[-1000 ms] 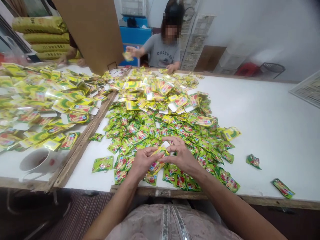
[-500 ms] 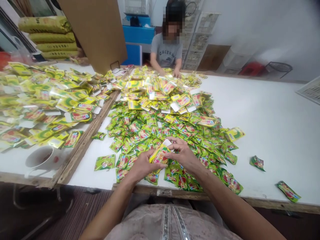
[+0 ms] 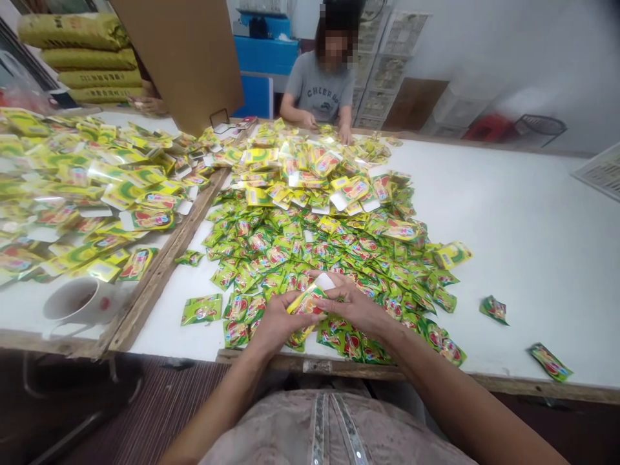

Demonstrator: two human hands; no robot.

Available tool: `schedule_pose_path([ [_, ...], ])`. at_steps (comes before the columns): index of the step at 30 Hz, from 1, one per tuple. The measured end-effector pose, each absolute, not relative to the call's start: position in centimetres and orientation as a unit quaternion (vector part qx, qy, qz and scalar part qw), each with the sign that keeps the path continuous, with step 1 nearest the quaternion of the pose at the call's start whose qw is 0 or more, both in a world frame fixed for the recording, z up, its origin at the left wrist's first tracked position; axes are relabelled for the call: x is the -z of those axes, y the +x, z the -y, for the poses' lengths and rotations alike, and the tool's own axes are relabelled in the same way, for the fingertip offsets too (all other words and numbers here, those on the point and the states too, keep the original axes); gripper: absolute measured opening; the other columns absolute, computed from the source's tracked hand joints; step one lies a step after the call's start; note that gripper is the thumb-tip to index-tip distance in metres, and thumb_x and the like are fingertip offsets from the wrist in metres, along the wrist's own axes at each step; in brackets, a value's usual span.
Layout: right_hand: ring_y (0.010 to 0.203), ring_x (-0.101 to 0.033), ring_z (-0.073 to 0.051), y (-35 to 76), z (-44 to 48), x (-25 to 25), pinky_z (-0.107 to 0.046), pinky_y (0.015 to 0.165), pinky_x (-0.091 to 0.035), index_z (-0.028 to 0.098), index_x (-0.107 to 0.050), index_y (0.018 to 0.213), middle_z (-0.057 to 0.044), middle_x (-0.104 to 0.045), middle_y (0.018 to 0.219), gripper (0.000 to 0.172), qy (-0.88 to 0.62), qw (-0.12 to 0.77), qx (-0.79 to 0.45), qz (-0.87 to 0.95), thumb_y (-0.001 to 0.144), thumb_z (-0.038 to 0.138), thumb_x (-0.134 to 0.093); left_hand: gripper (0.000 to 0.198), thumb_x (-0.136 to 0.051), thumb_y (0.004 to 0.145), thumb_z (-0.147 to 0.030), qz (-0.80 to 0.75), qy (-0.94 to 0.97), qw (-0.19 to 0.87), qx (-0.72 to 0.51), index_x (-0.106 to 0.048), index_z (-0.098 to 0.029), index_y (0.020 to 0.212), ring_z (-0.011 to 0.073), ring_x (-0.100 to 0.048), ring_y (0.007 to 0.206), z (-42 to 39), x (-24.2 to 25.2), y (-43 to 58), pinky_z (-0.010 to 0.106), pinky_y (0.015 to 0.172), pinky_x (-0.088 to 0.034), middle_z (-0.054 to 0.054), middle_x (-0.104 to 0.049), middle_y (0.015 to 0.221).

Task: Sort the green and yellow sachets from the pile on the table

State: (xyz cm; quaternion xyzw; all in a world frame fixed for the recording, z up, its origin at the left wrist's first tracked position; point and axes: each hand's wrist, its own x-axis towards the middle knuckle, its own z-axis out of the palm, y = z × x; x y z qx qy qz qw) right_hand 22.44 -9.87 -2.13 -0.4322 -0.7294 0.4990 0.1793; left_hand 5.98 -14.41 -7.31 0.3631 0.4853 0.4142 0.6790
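Note:
Between my two hands is a small yellow-and-green printed box with a white flap standing up at its far end. My left hand grips the box from the left, thumb across its front. My right hand holds it from the right, fingers near the flap; some fingertips are hidden behind the box. Under and beyond my hands spreads a heap of small green sachets. Farther back, yellow boxes lie piled on the sachets.
Another large pile of yellow boxes covers the left table, with a white cup near its front edge. A wooden strip divides the tables. Loose sachets lie at the right. Across the table a person handles items.
My hands keep the box at nearly the same place, my right fingers shifting slightly at its flap end. The person opposite has moved one hand up and left. The view has shifted slightly.

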Motion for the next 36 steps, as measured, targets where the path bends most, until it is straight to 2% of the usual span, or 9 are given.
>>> schedule_pose_path([
  [4, 0.125, -0.029, -0.031, 22.8, 9.5, 2.7, -0.05, 0.107, -0.016, 0.026, -0.075, 0.077, -0.004, -0.046, 0.131, 0.037, -0.467, 0.206, -0.469, 0.721, 0.072, 0.06, -0.059, 0.046, -0.08, 0.053, -0.032, -0.482, 0.393, 0.671, -0.404, -0.066, -0.013, 0.093, 0.0135, -0.058, 0.063, 14.2, 6.2, 5.9, 0.024, 0.06, -0.046, 0.001, -0.066, 0.076],
  [7, 0.119, -0.039, -0.029, 23.2, 9.1, 3.1, -0.045, 0.103, -0.027, 0.024, -0.074, 0.079, -0.005, -0.051, 0.125, 0.037, -0.487, 0.266, -0.469, 0.687, 0.072, 0.058, -0.06, 0.063, -0.082, 0.051, -0.026, -0.455, 0.378, 0.692, -0.415, -0.061, -0.017, 0.11, 0.0137, -0.059, 0.071, 13.9, 5.3, 5.8, 0.023, 0.064, -0.047, 0.003, -0.066, 0.089],
  [11, 0.11, -0.049, -0.026, 23.7, 8.8, 3.3, -0.04, 0.097, -0.036, 0.023, -0.074, 0.078, -0.005, -0.056, 0.116, 0.035, -0.484, 0.305, -0.483, 0.663, 0.074, 0.054, -0.059, 0.07, -0.082, 0.051, -0.026, -0.456, 0.339, 0.694, -0.442, -0.057, -0.015, 0.115, 0.0109, -0.057, 0.066, 13.8, 5.1, 5.7, 0.021, 0.06, -0.045, 0.002, -0.065, 0.081],
  [14, 0.113, -0.046, -0.027, 24.1, 8.8, 3.3, -0.043, 0.098, -0.034, 0.024, -0.073, 0.074, -0.006, -0.055, 0.12, 0.035, -0.514, 0.314, -0.442, 0.665, 0.073, 0.056, -0.06, 0.067, -0.082, 0.052, -0.026, -0.464, 0.345, 0.681, -0.45, -0.058, -0.014, 0.113, 0.0099, -0.056, 0.063, 13.8, 5.4, 5.7, 0.02, 0.059, -0.044, 0.001, -0.065, 0.076],
  [20, 0.123, -0.036, -0.028, 25.5, 8.5, 1.9, -0.05, 0.105, -0.019, 0.029, -0.072, 0.086, -0.004, -0.053, 0.125, 0.034, -0.516, 0.261, -0.335, 0.744, 0.083, 0.052, -0.047, 0.061, -0.08, 0.055, -0.029, -0.462, 0.367, 0.679, -0.436, -0.059, -0.015, 0.111, 0.0117, -0.057, 0.063, 14.0, 5.5, 5.2, 0.022, 0.06, -0.045, 0.001, -0.065, 0.075],
  [26, 0.123, -0.037, -0.026, 26.6, 7.8, 0.5, -0.048, 0.105, -0.024, 0.029, -0.072, 0.091, -0.003, -0.047, 0.133, 0.03, -0.42, 0.179, -0.412, 0.788, 0.083, 0.05, -0.052, 0.061, -0.08, 0.055, -0.026, -0.457, 0.367, 0.68, -0.44, -0.059, -0.014, 0.111, 0.0142, -0.058, 0.073, 14.1, 4.9, 4.7, 0.024, 0.066, -0.045, 0.002, -0.064, 0.08],
  [30, 0.123, -0.038, -0.025, 27.0, 7.6, 0.6, -0.046, 0.103, -0.029, 0.027, -0.072, 0.092, -0.004, -0.043, 0.136, 0.03, -0.394, 0.176, -0.476, 0.766, 0.084, 0.047, -0.052, 0.057, -0.078, 0.057, -0.026, -0.439, 0.39, 0.687, -0.428, -0.061, -0.015, 0.11, 0.0156, -0.058, 0.077, 14.3, 4.9, 4.3, 0.025, 0.068, -0.045, 0.004, -0.065, 0.087],
  [36, 0.124, -0.037, -0.027, 26.3, 8.0, 1.1, -0.049, 0.104, -0.024, 0.026, -0.073, 0.085, -0.003, -0.047, 0.133, 0.026, -0.398, 0.183, -0.467, 0.768, 0.081, 0.044, -0.054, 0.053, -0.078, 0.056, -0.027, -0.45, 0.411, 0.673, -0.419, -0.064, -0.017, 0.107, 0.015, -0.057, 0.075, 14.1, 4.6, 4.2, 0.023, 0.065, -0.044, 0.004, -0.065, 0.09],
])
